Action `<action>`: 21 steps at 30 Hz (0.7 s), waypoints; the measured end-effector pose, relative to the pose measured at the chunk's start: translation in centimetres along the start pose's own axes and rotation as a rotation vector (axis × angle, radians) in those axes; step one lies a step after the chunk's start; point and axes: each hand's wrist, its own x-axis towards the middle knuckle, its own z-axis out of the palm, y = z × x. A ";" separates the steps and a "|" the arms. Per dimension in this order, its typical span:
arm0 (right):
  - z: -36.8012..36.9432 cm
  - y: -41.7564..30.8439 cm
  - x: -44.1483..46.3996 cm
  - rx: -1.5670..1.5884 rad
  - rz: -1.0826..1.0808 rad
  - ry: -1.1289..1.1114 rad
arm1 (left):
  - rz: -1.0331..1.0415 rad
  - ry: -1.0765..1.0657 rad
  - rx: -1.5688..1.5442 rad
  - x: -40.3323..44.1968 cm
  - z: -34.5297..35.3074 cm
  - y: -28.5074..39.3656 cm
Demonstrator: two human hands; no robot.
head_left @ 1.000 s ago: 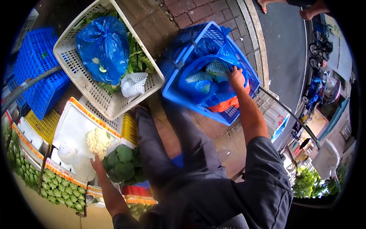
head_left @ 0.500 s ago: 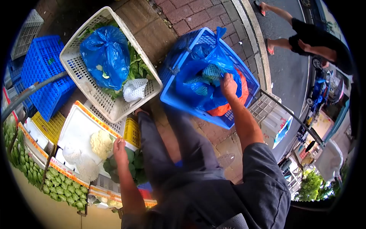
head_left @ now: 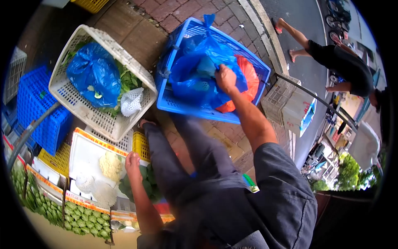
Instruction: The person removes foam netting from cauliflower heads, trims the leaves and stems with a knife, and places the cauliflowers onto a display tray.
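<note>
My right hand is closed on the edge of a blue plastic bag inside a blue crate. Wrapped items show dimly through the bag, and an orange-red bag lies beside it. My left hand, its fingers curled together, hovers over the stall near a cauliflower and dark green broccoli; whether it holds anything is too small to tell. White foam nets lie in the white foam box with the cauliflower.
A white crate holds a tied blue bag, leaves and a foam net. More blue crates stand at the left. Green vegetables fill boxes at the lower left. A person is on the road; a metal bar crosses at right.
My left hand has moved away from the cauliflower toward the broccoli side. My right hand has stayed on the blue bag, whose opening has drawn together. The person has come further into view on the road.
</note>
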 end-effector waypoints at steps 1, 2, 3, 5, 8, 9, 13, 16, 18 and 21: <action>-1.0 -1.9 -0.8 0.079 0.181 -0.083 | 0.004 -0.013 0.004 0.2 0.7 0.2; -1.0 -2.3 -2.0 0.194 0.156 -0.054 | 0.027 -0.043 0.004 0.1 1.5 0.6; -0.9 -2.8 -2.9 0.215 0.162 -0.098 | 0.049 -0.073 0.003 -0.1 2.5 1.1; -2.6 -4.5 -5.4 0.320 0.073 -0.098 | 0.093 -0.139 0.037 -0.2 4.7 2.0; -6.1 -7.2 -8.8 0.381 0.109 -0.193 | 0.140 -0.241 0.142 -1.2 9.4 3.9; -6.6 -7.5 -9.7 0.394 0.093 -0.183 | 0.190 -0.268 0.145 -1.9 11.4 4.6; -8.5 -9.4 -12.8 0.437 -0.015 -0.232 | 0.483 -0.430 0.457 -2.5 17.9 6.5; -9.1 -11.2 -14.5 0.492 -0.054 -0.254 | 0.597 -0.523 0.694 -2.9 21.2 8.1; -10.1 -12.0 -14.7 0.532 -0.033 -0.252 | 0.601 -0.544 0.612 -2.8 22.4 7.5; -10.1 -13.0 -15.2 0.611 -0.027 -0.276 | 0.707 -0.514 0.662 -2.5 23.9 7.2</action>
